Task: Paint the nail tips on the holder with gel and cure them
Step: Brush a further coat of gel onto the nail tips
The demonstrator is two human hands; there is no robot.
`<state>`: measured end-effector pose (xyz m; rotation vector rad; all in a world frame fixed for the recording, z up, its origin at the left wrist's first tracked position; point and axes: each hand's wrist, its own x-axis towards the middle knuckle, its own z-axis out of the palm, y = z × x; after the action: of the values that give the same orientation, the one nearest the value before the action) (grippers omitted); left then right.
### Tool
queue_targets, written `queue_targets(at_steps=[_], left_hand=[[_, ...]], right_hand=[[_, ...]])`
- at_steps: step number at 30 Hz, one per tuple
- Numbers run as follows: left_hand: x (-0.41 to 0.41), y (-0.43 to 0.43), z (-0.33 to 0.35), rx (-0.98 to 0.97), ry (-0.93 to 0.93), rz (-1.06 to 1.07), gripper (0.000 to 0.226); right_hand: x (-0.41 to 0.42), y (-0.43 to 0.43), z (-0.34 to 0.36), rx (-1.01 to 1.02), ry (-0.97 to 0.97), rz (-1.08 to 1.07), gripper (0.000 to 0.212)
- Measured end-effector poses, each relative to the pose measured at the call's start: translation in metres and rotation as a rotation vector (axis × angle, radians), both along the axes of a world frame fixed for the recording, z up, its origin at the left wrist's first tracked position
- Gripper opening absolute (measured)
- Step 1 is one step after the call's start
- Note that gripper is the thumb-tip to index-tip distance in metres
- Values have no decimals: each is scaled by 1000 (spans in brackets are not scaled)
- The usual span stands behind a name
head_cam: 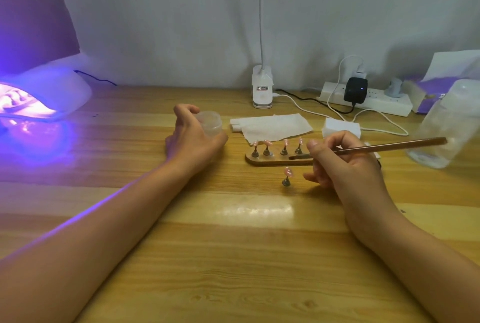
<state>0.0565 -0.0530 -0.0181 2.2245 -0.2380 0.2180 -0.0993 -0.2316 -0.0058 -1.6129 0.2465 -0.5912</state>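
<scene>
A wooden holder (262, 161) lies mid-table with several small metal stands carrying pink nail tips (267, 144). One more stand with a pink nail tip (287, 176) sits alone on the table in front of the holder. My right hand (345, 166) grips a thin brown brush (389, 145), whose bristle end points left over the holder's front edge. My left hand (193, 138) curls around a small translucent gel jar (210, 124) left of the holder. A white curing lamp (44, 94) glows purple at the far left.
Folded white tissue (272, 126) and a white pad stack (341, 128) lie behind the holder. A clip lamp base (262, 89), power strip (368, 99) with cables and a clear plastic bottle (446, 125) stand at the back and right.
</scene>
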Motion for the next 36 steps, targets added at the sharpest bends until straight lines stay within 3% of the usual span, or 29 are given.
queue_targets(at_steps=[3,6,8,10,12,16,26,36], left_hand=[[-7,-2,4,-20,-216,36,70],[-29,-6,13,-80,-595,-135,38],[-52,-14,13,-42,-546,-355,23],[-68,-21,9,101,-439,-500,25],[-72,-23,6,227,-386,-565,24],[-66,-21,5,237,-279,-668,16],[-59,-24,0,140,-331,-778,11],[-58,-24,3,122,-262,-799,20]], right_hand=[[1,-1,-1,30,11,1,18],[2,-2,-1,41,23,-4,17],[2,-2,0,62,19,-31,13],[2,-2,0,84,13,-56,6],[1,-2,1,95,18,-52,4],[1,0,1,55,37,-23,13],[-2,2,6,122,11,66,17],[-1,3,1,-28,21,44,23]])
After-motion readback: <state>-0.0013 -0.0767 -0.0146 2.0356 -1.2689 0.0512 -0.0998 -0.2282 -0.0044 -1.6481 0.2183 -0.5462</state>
